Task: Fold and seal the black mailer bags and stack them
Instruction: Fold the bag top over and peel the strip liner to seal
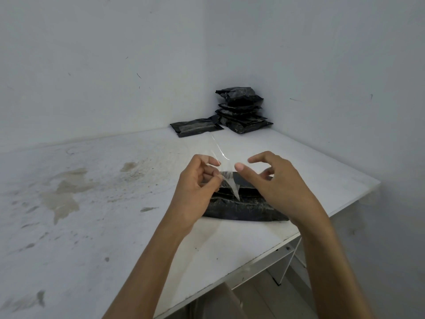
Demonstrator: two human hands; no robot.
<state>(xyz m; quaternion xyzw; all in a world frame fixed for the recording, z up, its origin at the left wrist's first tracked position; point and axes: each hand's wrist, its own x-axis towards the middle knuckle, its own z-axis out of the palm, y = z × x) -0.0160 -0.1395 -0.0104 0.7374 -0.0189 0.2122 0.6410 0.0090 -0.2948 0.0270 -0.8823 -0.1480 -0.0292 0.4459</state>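
A folded black mailer bag (243,209) lies on the white table in front of me, partly hidden by my hands. My left hand (195,185) pinches a clear plastic strip (218,149) that curls up from the bag's flap. My right hand (273,180) hovers over the bag's right part with fingers loosely curled, holding nothing. In the far corner stands a stack of sealed black mailer bags (241,111). One more sealed black bag (195,127) lies flat to the left of the stack.
The white table (92,203) is stained and dusty on its left part. Its right edge (333,212) runs diagonally close to my right forearm. White walls close in the back and the right side. A white frame shows under the table.
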